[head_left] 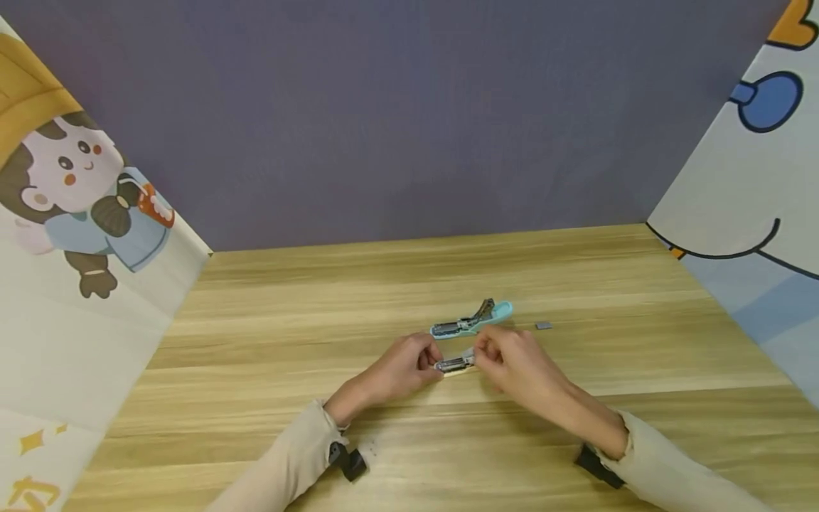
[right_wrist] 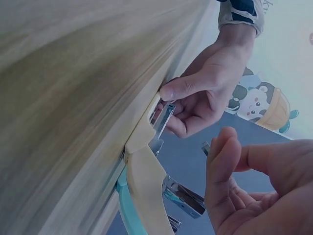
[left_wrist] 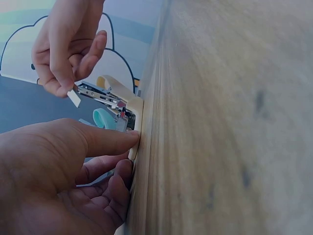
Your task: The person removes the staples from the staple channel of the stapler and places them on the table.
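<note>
An opened cream stapler (right_wrist: pixel 145 181) lies on the table with its metal magazine (head_left: pixel 454 365) exposed. My left hand (head_left: pixel 409 366) pinches one end of it between thumb and fingers, down at the tabletop. Above its opened part, my right hand (head_left: pixel 515 359) pinches a small strip of staples (left_wrist: pixel 74 98) between thumb and fingertips. That strip is apart from the magazine in the left wrist view. Just behind stands a teal stapler (head_left: pixel 504 311), also opened, with its metal parts raised. My right hand hides part of the cream stapler in the head view.
A small grey staple strip (head_left: pixel 543 326) lies on the wooden table (head_left: pixel 288 299), right of the teal stapler. A dark grey panel (head_left: pixel 409 128) rises at the back. Printed cartoon walls border the left and right sides.
</note>
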`<action>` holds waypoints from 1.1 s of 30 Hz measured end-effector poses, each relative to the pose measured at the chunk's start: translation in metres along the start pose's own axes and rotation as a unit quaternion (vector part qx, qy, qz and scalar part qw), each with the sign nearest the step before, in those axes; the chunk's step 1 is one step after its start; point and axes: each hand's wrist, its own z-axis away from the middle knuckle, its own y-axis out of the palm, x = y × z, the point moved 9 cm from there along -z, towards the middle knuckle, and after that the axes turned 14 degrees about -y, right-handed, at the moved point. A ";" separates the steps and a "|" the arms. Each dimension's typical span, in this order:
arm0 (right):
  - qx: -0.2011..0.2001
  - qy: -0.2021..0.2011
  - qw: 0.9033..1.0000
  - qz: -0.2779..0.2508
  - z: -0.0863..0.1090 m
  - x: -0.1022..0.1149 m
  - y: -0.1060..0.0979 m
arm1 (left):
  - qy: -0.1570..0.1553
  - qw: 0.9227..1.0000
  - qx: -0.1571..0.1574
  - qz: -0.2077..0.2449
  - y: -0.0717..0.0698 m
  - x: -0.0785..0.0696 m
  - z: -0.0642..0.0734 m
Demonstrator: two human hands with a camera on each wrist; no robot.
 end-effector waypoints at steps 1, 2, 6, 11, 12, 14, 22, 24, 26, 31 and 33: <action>-0.001 0.002 1.000 -0.005 0.001 0.000 -0.001 | 0.001 1.000 -0.001 0.000 0.000 0.000 0.000; -0.002 0.003 1.000 -0.007 0.002 0.000 -0.003 | 0.001 1.000 -0.001 0.001 0.000 0.000 0.000; -0.003 0.010 1.000 -0.015 0.007 0.000 -0.009 | 0.001 1.000 0.001 0.004 0.001 -0.001 0.000; -0.003 0.022 1.000 -0.012 0.011 0.000 -0.016 | 0.001 1.000 0.003 0.003 0.001 -0.002 0.000; -0.003 0.023 1.000 -0.013 0.012 -0.001 -0.018 | 0.000 1.000 0.004 0.002 0.001 -0.002 0.000; -0.007 0.024 1.000 -0.011 0.014 -0.001 -0.021 | 0.000 1.000 0.005 0.002 0.002 -0.002 0.000; -0.024 0.021 0.999 0.005 0.018 -0.001 -0.034 | -0.004 1.000 0.005 -0.002 0.001 -0.001 0.001; -0.027 0.021 0.999 0.007 0.019 -0.002 -0.036 | -0.006 1.000 0.004 -0.002 0.001 -0.001 0.001; -0.027 0.024 0.999 0.007 0.021 -0.004 -0.038 | -0.006 1.000 0.004 -0.001 0.001 -0.001 0.001; -0.028 0.024 0.999 0.022 0.022 -0.009 -0.044 | -0.009 1.000 0.004 -0.002 0.000 0.000 0.002; -0.029 0.024 0.999 0.030 0.022 -0.012 -0.048 | -0.009 1.000 0.003 -0.002 0.000 0.000 0.002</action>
